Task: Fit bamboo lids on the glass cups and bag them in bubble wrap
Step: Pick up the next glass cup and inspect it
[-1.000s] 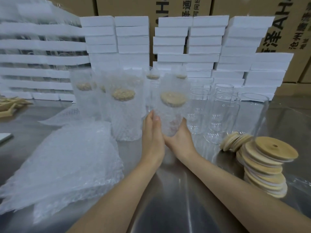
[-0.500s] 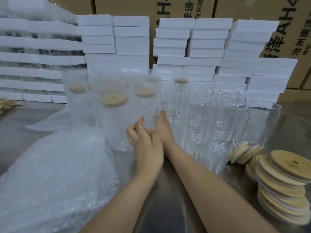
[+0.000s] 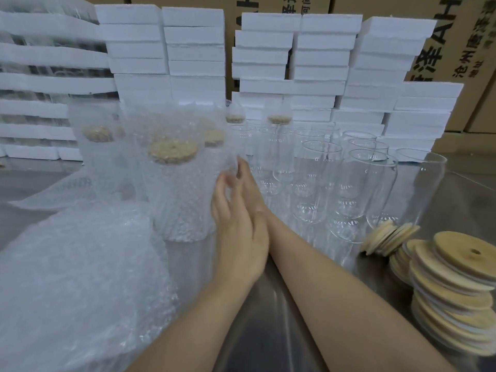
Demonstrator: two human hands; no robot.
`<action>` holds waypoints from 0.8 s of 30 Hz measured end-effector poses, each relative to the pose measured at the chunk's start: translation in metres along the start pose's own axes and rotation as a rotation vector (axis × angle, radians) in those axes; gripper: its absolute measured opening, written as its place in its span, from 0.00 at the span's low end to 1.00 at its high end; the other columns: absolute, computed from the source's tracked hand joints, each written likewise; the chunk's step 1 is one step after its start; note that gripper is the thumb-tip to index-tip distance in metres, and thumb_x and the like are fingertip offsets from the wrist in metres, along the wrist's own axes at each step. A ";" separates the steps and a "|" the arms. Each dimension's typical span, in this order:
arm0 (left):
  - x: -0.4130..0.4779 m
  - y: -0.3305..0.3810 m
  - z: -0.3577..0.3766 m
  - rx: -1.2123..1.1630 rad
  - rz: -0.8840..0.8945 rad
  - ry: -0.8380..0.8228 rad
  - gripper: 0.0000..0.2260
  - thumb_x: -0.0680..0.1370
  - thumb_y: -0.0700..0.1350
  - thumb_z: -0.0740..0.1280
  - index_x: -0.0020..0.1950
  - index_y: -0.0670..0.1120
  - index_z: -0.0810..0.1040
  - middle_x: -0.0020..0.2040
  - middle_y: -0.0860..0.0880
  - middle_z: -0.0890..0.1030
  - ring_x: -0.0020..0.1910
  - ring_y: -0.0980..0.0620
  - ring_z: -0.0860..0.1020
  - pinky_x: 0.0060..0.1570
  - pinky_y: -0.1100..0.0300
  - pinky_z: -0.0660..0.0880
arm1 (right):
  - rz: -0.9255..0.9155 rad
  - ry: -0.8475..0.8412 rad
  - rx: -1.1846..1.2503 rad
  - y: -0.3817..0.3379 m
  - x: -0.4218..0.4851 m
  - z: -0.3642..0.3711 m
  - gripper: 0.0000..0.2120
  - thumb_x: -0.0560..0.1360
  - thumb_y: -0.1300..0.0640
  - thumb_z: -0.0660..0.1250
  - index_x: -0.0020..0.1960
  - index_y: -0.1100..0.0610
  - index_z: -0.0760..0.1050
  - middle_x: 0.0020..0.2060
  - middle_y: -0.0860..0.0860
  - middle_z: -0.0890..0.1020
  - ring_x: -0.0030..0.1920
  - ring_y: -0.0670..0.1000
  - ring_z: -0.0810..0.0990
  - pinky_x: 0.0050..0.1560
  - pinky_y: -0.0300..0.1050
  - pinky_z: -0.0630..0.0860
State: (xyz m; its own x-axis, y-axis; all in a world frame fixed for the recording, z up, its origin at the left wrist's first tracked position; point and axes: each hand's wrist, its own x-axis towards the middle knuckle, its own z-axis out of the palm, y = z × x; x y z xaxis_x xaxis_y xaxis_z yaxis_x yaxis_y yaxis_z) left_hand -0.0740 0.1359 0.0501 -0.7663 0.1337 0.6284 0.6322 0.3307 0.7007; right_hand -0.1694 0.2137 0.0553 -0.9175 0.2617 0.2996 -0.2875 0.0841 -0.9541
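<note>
**A:** How are the hands sitting?

**B:** The left hand is hanging loose, holding nothing. The right hand, fingers straight, is touching the bagged cup ahead.

**A:** Next cup?

**B:** Bare glass cups are standing upright just rightward, the right hand lying nearer.

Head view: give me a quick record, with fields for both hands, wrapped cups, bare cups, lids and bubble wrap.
wrapped cups: upright, lidded, centre left
left hand: open, beside the wrapped cups
right hand: mostly behind the left, fingers straight
bare cups: upright, unlidded, right of the hands
lids: stacked at far right
bubble wrap: heap at near left
</note>
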 end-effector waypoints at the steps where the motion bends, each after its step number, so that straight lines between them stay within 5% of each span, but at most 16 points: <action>1: -0.002 0.001 0.002 0.037 0.068 -0.030 0.24 0.81 0.40 0.58 0.77 0.44 0.57 0.78 0.53 0.44 0.75 0.58 0.46 0.72 0.61 0.50 | -0.098 0.080 0.048 0.000 -0.002 -0.003 0.11 0.74 0.48 0.60 0.57 0.45 0.69 0.51 0.41 0.74 0.50 0.38 0.76 0.52 0.31 0.72; 4: -0.004 -0.001 0.005 0.061 0.103 -0.107 0.26 0.81 0.42 0.58 0.78 0.45 0.55 0.77 0.55 0.39 0.75 0.60 0.43 0.72 0.59 0.52 | -0.338 0.290 -0.013 -0.012 -0.002 -0.008 0.16 0.75 0.57 0.56 0.61 0.50 0.73 0.60 0.49 0.73 0.54 0.48 0.77 0.56 0.42 0.75; 6: -0.003 -0.003 0.005 0.050 0.045 -0.126 0.24 0.82 0.44 0.57 0.77 0.46 0.55 0.77 0.57 0.39 0.75 0.60 0.44 0.70 0.61 0.53 | -0.448 0.255 -0.219 -0.027 0.010 -0.008 0.19 0.76 0.66 0.56 0.65 0.56 0.72 0.64 0.52 0.70 0.51 0.46 0.76 0.53 0.36 0.73; 9: 0.000 -0.007 0.006 0.019 -0.134 -0.162 0.22 0.83 0.46 0.55 0.76 0.46 0.56 0.77 0.55 0.40 0.76 0.56 0.46 0.66 0.66 0.51 | -0.485 0.154 -0.555 -0.050 0.039 -0.006 0.26 0.75 0.74 0.53 0.72 0.64 0.64 0.72 0.58 0.63 0.69 0.50 0.67 0.60 0.20 0.57; 11: 0.002 -0.010 0.006 0.061 -0.219 -0.195 0.21 0.83 0.47 0.54 0.75 0.45 0.58 0.78 0.53 0.40 0.76 0.54 0.47 0.61 0.67 0.51 | -0.372 0.097 -0.697 -0.059 0.054 -0.008 0.28 0.76 0.74 0.53 0.75 0.64 0.59 0.75 0.59 0.59 0.74 0.54 0.61 0.64 0.25 0.54; 14: 0.002 -0.012 0.007 0.096 -0.213 -0.213 0.20 0.83 0.46 0.56 0.74 0.44 0.60 0.78 0.50 0.42 0.76 0.53 0.48 0.57 0.69 0.51 | -0.274 0.018 -0.855 -0.059 0.062 -0.012 0.27 0.76 0.72 0.55 0.75 0.62 0.61 0.71 0.60 0.66 0.68 0.56 0.69 0.66 0.43 0.66; 17: 0.003 -0.014 0.009 0.119 -0.204 -0.230 0.20 0.82 0.46 0.56 0.74 0.44 0.61 0.77 0.50 0.43 0.75 0.55 0.47 0.54 0.71 0.51 | -0.325 0.019 -0.933 -0.055 0.059 -0.010 0.23 0.75 0.73 0.56 0.70 0.65 0.66 0.60 0.58 0.67 0.52 0.56 0.73 0.58 0.49 0.72; 19: 0.003 -0.016 0.009 0.123 -0.205 -0.224 0.20 0.82 0.46 0.57 0.74 0.44 0.61 0.77 0.50 0.45 0.75 0.55 0.47 0.54 0.71 0.51 | -0.346 0.053 -0.935 -0.053 0.059 -0.008 0.23 0.74 0.73 0.56 0.69 0.64 0.67 0.56 0.56 0.66 0.48 0.55 0.72 0.54 0.48 0.73; 24: -0.001 -0.017 0.007 0.185 0.018 -0.328 0.24 0.80 0.43 0.60 0.75 0.44 0.57 0.76 0.51 0.40 0.75 0.54 0.43 0.60 0.68 0.49 | -0.378 0.107 -0.797 -0.070 0.045 -0.011 0.25 0.76 0.74 0.56 0.72 0.61 0.66 0.62 0.59 0.66 0.53 0.54 0.74 0.56 0.44 0.74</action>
State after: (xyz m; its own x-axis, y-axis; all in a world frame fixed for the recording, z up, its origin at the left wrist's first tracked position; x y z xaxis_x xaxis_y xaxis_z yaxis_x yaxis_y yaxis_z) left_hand -0.0847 0.1365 0.0350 -0.7699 0.4234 0.4775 0.6378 0.4849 0.5984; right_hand -0.1873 0.2298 0.1359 -0.7578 0.1658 0.6311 -0.2528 0.8171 -0.5182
